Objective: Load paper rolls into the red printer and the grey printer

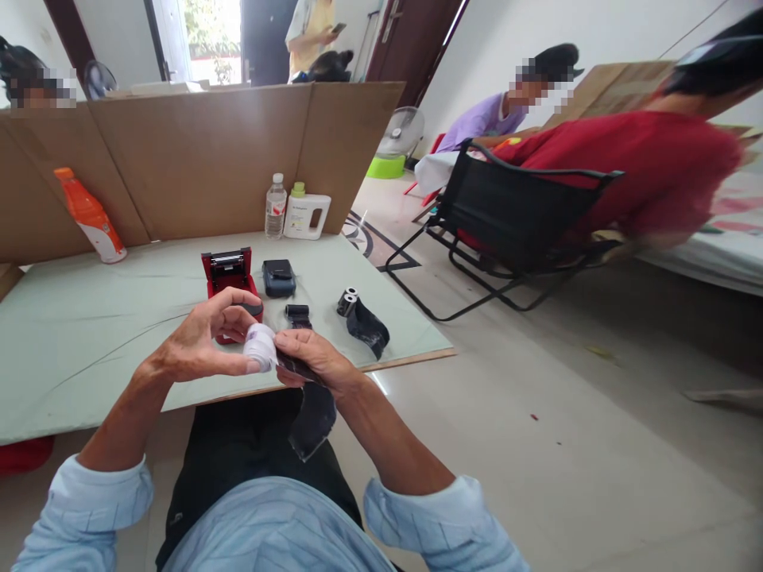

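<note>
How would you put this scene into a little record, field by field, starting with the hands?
Left hand: thumb and fingers around a white roll
Right hand: holds a dark strip, its end dangling over the lap
Near the hands: red device with its lid up, dark case, dark roll
Table's back: orange bottle, clear bottle, white jug
Beyond, to the right: black folding chair, person in red

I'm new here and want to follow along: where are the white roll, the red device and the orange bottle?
White roll [260, 348], head view: its outer side.
Red device [227, 273], head view: its raised lid.
Orange bottle [90, 213], head view: its side.
</note>
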Tool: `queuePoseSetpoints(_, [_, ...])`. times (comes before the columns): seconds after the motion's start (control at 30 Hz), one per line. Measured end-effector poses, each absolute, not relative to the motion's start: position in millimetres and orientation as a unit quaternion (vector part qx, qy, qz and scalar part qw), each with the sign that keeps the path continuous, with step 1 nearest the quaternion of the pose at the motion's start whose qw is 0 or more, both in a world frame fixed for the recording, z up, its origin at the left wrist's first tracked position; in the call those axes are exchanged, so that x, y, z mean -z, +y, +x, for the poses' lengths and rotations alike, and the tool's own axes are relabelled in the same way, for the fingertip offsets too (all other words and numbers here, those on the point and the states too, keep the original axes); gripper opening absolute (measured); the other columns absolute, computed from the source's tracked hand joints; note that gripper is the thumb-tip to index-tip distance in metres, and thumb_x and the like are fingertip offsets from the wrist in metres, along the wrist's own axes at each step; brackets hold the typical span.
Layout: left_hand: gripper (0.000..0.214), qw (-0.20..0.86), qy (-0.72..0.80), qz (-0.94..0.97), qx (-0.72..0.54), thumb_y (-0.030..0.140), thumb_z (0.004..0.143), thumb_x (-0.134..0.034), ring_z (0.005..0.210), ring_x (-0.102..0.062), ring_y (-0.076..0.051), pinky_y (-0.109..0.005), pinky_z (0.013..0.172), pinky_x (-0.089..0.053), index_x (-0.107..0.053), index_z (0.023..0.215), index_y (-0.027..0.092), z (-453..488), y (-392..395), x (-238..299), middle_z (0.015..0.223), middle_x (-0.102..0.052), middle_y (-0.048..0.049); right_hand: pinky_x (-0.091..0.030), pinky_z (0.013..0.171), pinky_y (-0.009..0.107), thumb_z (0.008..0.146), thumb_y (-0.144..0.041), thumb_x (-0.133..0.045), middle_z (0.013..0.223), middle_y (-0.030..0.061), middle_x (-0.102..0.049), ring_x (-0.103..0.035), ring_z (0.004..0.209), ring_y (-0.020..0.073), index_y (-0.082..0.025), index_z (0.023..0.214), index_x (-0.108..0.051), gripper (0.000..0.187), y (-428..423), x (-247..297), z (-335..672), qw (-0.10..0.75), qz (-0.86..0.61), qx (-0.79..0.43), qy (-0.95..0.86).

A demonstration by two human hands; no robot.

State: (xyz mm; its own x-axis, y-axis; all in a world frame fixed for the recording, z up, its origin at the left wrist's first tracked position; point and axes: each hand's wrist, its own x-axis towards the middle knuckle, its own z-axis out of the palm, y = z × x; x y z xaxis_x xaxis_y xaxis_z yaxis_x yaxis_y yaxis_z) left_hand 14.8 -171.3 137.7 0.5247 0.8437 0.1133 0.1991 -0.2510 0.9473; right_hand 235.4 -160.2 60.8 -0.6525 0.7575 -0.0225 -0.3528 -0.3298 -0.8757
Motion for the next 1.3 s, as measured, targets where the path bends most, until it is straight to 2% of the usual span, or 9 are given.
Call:
queuePoseSetpoints(0.37, [0.069, 0.475, 0.351, 0.737, -0.329, 0.029, 0.066, -0.095, 0.088, -0.068, -0.019, -0.035, 0.082, -0.054, -0.057, 0.123, 0.021, 11, -172, -143, 0.099, -0.075, -0.0040, -0.029, 0.039, 0.020, 0.073, -0.066, -0.090, 0.049, -0.0068, -0.052, -0.039, 0.039, 0.0062, -0.019, 0.068, -0.056, 0.058, -159, -67, 241, 0.320, -0.249, -0.781, -0.475])
queuePoseSetpoints(0.5, [0.068, 0.462, 0.334, 0.748, -0.341, 0.027, 0.067, -0.095, 0.090, -0.068, -0.018, -0.033, 0.081, -0.054, -0.058, 0.124, 0.021, 13, -174, -139, 0.102, -0.074, -0.0050, -0.028, 0.039, 0.020, 0.073, -0.069, -0.088, 0.051, -0.0055, -0.053, -0.040, 0.040, 0.0065, -0.017, 0.070, -0.062, 0.059, -161, -68, 240, 0.312, -0.227, -0.783, -0.488])
queuePoseSetpoints(0.7, [0.068, 0.438, 0.314, 0.771, -0.340, 0.022, 0.066, -0.092, 0.096, -0.070, -0.020, -0.036, 0.090, -0.057, -0.059, 0.125, 0.022, 21, -177, -133, 0.108, -0.074, -0.0058, -0.041, 0.049, 0.021, 0.067, -0.072, -0.092, 0.062, -0.0005, -0.064, -0.054, 0.052, 0.0095, -0.014, 0.075, -0.068, 0.063, -165, -61, 231, 0.333, -0.191, -0.796, -0.468])
queuePoseSetpoints(0.9, [0.056, 0.333, 0.343, 0.836, -0.271, 0.024, 0.067, -0.088, 0.091, -0.068, -0.021, -0.038, 0.089, -0.058, -0.063, 0.117, 0.021, 24, -181, -144, 0.105, -0.073, -0.0048, -0.044, 0.051, 0.021, 0.067, -0.066, -0.094, 0.063, -0.0011, -0.065, -0.055, 0.052, 0.0095, -0.014, 0.078, -0.071, 0.059, -166, -54, 224, 0.317, -0.229, -0.800, -0.455])
queuePoseSetpoints(1.03, [0.049, 0.235, 0.367, 0.875, -0.208, 0.023, 0.071, -0.082, 0.100, -0.066, -0.025, -0.040, 0.093, -0.056, -0.067, 0.118, 0.022, 24, -184, -147, 0.110, -0.070, -0.0067, -0.041, 0.053, 0.021, 0.064, -0.058, -0.099, 0.066, -0.0013, -0.065, -0.055, 0.057, 0.0089, -0.013, 0.079, -0.072, 0.055, -166, -51, 222, 0.321, -0.257, -0.794, -0.448])
queuePoseSetpoints(1.1, [0.056, 0.257, 0.359, 0.867, -0.231, 0.024, 0.073, -0.083, 0.105, -0.066, -0.026, -0.040, 0.096, -0.056, -0.065, 0.126, 0.023, 25, -184, -142, 0.116, -0.070, -0.0079, -0.040, 0.053, 0.021, 0.063, -0.062, -0.098, 0.065, -0.0012, -0.064, -0.054, 0.056, 0.0090, -0.013, 0.079, -0.072, 0.057, -166, -50, 221, 0.340, -0.243, -0.798, -0.435])
queuePoseSetpoints(1.2, [0.071, 0.371, 0.347, 0.797, -0.327, 0.031, 0.074, -0.089, 0.109, -0.067, -0.025, -0.039, 0.097, -0.055, -0.058, 0.137, 0.024, 28, -183, -124, 0.121, -0.070, -0.0091, -0.040, 0.049, 0.023, 0.066, -0.071, -0.093, 0.060, -0.0017, -0.062, -0.048, 0.051, 0.0091, -0.015, 0.077, -0.069, 0.062, -168, -47, 218, 0.369, -0.188, -0.810, -0.415])
queuePoseSetpoints(1.3, [0.071, 0.468, 0.338, 0.710, -0.404, 0.037, 0.075, -0.091, 0.105, -0.070, -0.023, -0.038, 0.094, -0.056, -0.056, 0.135, 0.023, 30, -181, -107, 0.116, -0.072, -0.0084, -0.039, 0.048, 0.023, 0.069, -0.072, -0.090, 0.056, -0.0022, -0.060, -0.046, 0.047, 0.0089, -0.016, 0.075, -0.067, 0.061, -169, -43, 214, 0.386, -0.154, -0.812, -0.409])
